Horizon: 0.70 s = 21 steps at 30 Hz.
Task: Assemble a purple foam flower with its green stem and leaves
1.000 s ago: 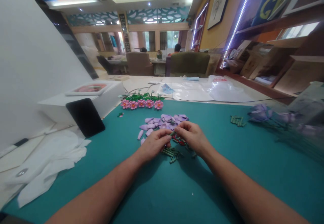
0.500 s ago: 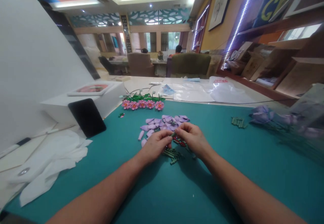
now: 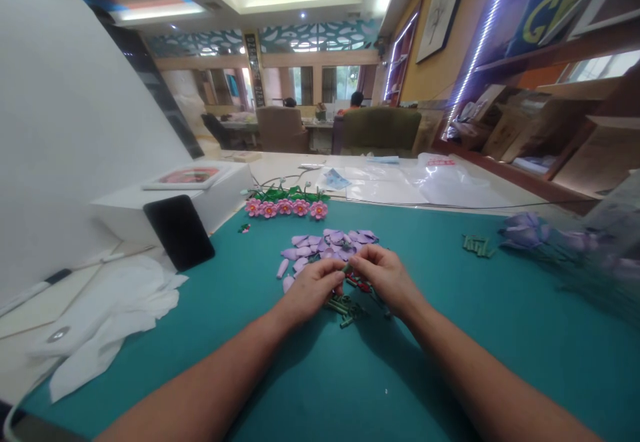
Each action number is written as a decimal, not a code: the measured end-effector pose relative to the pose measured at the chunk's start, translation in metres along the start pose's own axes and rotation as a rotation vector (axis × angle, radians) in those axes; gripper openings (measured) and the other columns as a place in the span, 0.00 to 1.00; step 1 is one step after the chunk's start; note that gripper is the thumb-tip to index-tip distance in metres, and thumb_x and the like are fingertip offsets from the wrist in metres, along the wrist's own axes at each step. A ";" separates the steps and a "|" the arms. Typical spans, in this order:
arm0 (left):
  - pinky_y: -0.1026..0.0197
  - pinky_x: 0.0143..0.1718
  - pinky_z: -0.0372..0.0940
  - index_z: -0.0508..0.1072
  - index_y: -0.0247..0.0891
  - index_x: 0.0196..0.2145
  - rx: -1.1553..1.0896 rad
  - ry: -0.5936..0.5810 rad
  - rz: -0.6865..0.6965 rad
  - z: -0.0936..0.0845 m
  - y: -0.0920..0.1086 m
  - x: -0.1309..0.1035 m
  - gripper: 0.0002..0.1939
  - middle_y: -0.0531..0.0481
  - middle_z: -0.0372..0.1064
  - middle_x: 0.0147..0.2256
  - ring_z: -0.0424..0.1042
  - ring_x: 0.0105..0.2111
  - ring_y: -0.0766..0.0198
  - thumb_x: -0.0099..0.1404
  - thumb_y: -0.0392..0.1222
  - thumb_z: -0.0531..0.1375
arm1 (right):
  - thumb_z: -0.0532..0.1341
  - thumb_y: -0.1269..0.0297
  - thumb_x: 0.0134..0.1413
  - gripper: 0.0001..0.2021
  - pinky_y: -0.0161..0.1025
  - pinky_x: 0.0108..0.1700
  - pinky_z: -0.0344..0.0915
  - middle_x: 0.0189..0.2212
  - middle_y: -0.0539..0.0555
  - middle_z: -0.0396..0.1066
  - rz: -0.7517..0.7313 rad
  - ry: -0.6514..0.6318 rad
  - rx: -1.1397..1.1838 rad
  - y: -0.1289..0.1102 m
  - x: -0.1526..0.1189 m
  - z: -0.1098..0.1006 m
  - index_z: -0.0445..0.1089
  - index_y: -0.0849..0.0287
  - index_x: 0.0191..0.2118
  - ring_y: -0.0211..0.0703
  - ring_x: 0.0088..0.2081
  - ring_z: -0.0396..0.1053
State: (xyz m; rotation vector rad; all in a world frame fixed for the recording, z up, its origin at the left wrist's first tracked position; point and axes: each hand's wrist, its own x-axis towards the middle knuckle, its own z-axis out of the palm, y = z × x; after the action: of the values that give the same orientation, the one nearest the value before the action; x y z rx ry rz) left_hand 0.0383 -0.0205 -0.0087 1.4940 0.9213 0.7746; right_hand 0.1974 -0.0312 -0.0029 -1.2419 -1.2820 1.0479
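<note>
Fingers of my left hand [image 3: 311, 290] and right hand [image 3: 384, 274] pinch a green piece [image 3: 347, 267] on the near side of the purple petals [image 3: 336, 237]; a slack pinch could lose it among the green tubes [image 3: 346, 322].

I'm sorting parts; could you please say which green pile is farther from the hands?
The right-side pile, beside the purple flowers; the other pile lies near the left hand.

Left forearm [image 3: 215, 369] and right forearm [image 3: 480, 355], both bare, are slanting inward; left hand [image 3: 311, 289] and right hand [image 3: 384, 277] are facing each other, fingers [image 3: 370, 253] curling, fingertips [image 3: 340, 266] pinching close together, wrists [image 3: 284, 312] standing nearly straight
</note>
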 end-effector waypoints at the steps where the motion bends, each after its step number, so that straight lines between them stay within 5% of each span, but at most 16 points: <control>1: 0.65 0.22 0.48 0.73 0.35 0.37 -0.005 -0.003 -0.006 0.000 0.001 0.000 0.11 0.55 0.63 0.22 0.54 0.18 0.72 0.59 0.44 0.58 | 0.65 0.51 0.38 0.15 0.34 0.22 0.52 0.14 0.44 0.60 0.007 -0.003 -0.005 0.000 0.000 0.000 0.63 0.56 0.20 0.34 0.19 0.54; 8: 0.66 0.19 0.47 0.68 0.35 0.33 -0.036 -0.050 -0.016 -0.003 0.003 0.003 0.09 0.54 0.65 0.23 0.54 0.15 0.74 0.61 0.45 0.56 | 0.63 0.47 0.42 0.17 0.34 0.23 0.55 0.18 0.48 0.66 0.024 0.000 0.005 -0.003 -0.001 -0.003 0.70 0.58 0.26 0.36 0.21 0.59; 21: 0.66 0.19 0.47 0.69 0.34 0.30 -0.044 -0.032 0.011 0.000 0.003 -0.001 0.07 0.55 0.64 0.21 0.54 0.15 0.74 0.61 0.41 0.56 | 0.67 0.50 0.37 0.17 0.33 0.21 0.52 0.14 0.43 0.58 0.010 -0.003 0.044 0.006 0.002 0.000 0.64 0.57 0.21 0.33 0.19 0.53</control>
State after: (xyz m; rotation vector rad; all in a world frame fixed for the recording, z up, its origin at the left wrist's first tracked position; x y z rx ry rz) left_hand 0.0380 -0.0210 -0.0060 1.4697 0.8675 0.7722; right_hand 0.1985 -0.0289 -0.0083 -1.2154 -1.2499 1.0793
